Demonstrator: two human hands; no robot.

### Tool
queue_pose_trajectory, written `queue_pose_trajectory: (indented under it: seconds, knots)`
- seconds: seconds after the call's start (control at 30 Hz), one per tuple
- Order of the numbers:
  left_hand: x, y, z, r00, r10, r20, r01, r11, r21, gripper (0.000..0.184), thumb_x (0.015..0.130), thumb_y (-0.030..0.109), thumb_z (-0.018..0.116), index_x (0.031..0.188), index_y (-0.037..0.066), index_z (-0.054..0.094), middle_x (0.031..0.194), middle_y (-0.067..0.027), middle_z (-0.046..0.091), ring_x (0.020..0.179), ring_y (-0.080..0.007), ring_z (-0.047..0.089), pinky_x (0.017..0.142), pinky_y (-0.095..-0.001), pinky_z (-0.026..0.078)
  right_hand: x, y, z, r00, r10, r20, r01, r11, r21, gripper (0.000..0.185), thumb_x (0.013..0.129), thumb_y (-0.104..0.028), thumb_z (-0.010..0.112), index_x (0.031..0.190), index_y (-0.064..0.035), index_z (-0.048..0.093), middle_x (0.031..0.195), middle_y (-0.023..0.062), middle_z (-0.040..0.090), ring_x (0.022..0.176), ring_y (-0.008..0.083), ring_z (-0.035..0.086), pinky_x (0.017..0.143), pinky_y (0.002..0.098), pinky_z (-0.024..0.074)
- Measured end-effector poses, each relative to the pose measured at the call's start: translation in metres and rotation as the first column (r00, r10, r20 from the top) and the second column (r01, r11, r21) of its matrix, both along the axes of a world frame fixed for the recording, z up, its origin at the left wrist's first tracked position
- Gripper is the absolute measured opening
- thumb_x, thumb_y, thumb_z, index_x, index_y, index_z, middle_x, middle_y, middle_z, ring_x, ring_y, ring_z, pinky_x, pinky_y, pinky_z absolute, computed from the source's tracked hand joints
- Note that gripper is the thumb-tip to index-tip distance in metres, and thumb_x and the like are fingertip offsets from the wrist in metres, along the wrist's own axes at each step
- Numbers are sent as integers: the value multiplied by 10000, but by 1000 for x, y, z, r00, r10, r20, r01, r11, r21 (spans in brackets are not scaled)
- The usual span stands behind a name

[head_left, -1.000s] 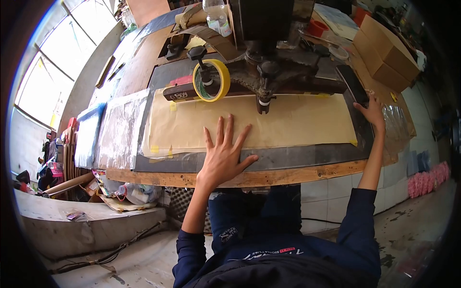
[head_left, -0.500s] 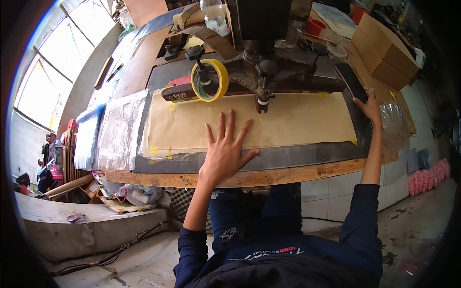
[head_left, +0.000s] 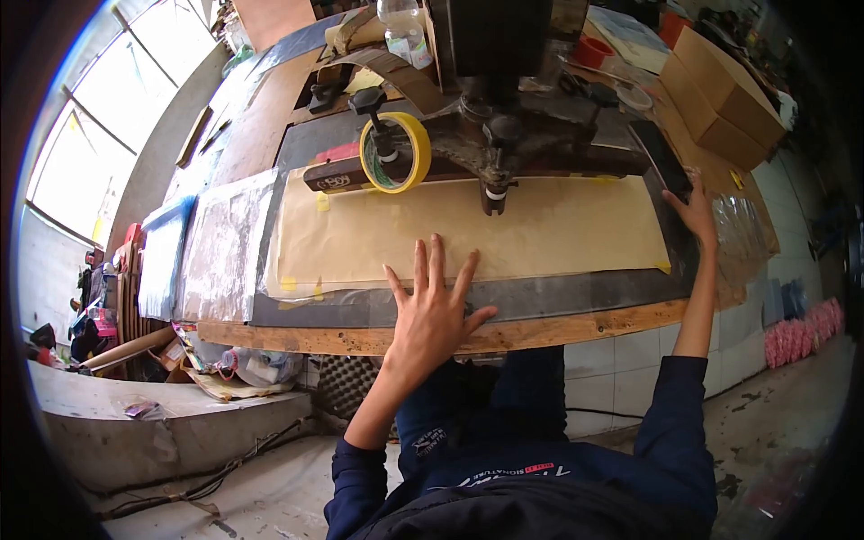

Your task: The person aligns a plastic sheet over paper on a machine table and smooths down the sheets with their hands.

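My left hand [head_left: 430, 315] is spread wide with its palm down, fingertips over the front edge of a tan paper sheet [head_left: 558, 225]. Whether the fingers press on the sheet or hover just above it, I cannot tell. My right hand [head_left: 697, 211] is closed around the near end of a flat black oblong piece [head_left: 660, 153] at the right end of the sheet; part of the grip is hidden. Behind the sheet stands a dark metal press head [head_left: 493, 139] with a long bar [head_left: 567, 164]. A yellow tape roll [head_left: 419, 153] hangs on its left knob [head_left: 367, 101].
A cardboard box [head_left: 720, 99] sits at the right back, near a red cup [head_left: 591, 52]. Clear plastic sheets [head_left: 225, 243] lie to the left. The wooden table edge [head_left: 576, 326] runs along the front. A plastic bottle [head_left: 405, 36] stands behind.
My left hand has slid back toward me, from the middle of the paper to its front edge, fingers still spread. My right hand stays at the black piece, shifted slightly.
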State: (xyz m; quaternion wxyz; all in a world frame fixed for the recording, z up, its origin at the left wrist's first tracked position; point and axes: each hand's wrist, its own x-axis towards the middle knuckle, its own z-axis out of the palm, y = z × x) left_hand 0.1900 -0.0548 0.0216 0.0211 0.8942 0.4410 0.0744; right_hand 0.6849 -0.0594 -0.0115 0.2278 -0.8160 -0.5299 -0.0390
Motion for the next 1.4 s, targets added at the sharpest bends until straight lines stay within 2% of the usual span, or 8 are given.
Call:
queue_pose_trajectory:
  seconds: [0.2,0.27,0.33,0.6,1.07,1.2,1.27,1.4]
  knots:
    - [-2,9,-8,998,-42,43,42,999,-2,696,851,560,462,1411,182,296,1457,-267,125,1357,-433,103,945,-733,143,-131,-48,33,988,-50,145,12,967,253,515,880,-299,574,1276,-7,424,1291,186,455,1215,335,419,998,376,345]
    - [-1,10,-7,998,-48,51,48,999,-9,688,855,553,461,1412,184,294,1459,-265,121,1358,-431,98,947,-733,137,-195,-63,44,996,90,-11,-86,972,221,481,844,-192,616,1260,-13,454,1271,207,458,1194,370,424,995,419,349]
    - [-1,10,-7,998,-31,60,33,999,-39,681,855,553,461,1410,192,298,1462,-256,123,1354,-441,102,944,-736,136,-241,-70,50,962,234,-144,-212,965,154,476,826,-221,632,1243,-45,484,1280,182,460,1200,351,428,1002,413,349]
    - [6,3,2,997,75,-3,-75,996,-52,661,848,522,506,1397,208,312,1463,-237,143,1321,-503,124,906,-758,176,-286,-70,30,936,342,86,-322,928,-190,707,772,-549,524,1333,-134,413,1411,106,351,1325,266,296,1068,561,190]
    - [8,2,7,994,102,-41,-106,990,-98,682,825,502,550,1388,192,321,1461,-232,155,1310,-519,136,898,-758,199,-270,-63,31,914,399,74,-383,908,-167,720,780,-594,498,1321,-124,426,1394,142,364,1306,299,325,1017,658,163]
    - [2,-1,7,993,116,-1,-116,990,-79,691,830,514,532,1395,180,316,1474,-208,150,1348,-447,114,955,-731,124,-196,-52,47,965,216,-150,-212,976,42,709,821,-523,556,1289,-11,408,1329,190,416,1245,345,389,1042,481,278]
    - [-3,-4,7,993,116,24,-114,991,-73,691,832,518,524,1397,178,316,1478,-201,149,1360,-420,107,974,-720,91,-129,-32,51,985,104,140,-128,977,171,695,828,-466,590,1268,30,380,1267,215,454,1207,372,416,1005,418,340]
    - [-12,-5,-3,982,187,33,-186,982,-33,654,854,524,487,1388,176,341,1471,-197,170,1365,-391,120,986,-708,89,-32,-2,41,997,-13,77,14,1000,-5,805,746,-478,682,1268,39,350,1230,240,458,1172,391,434,965,439,373]
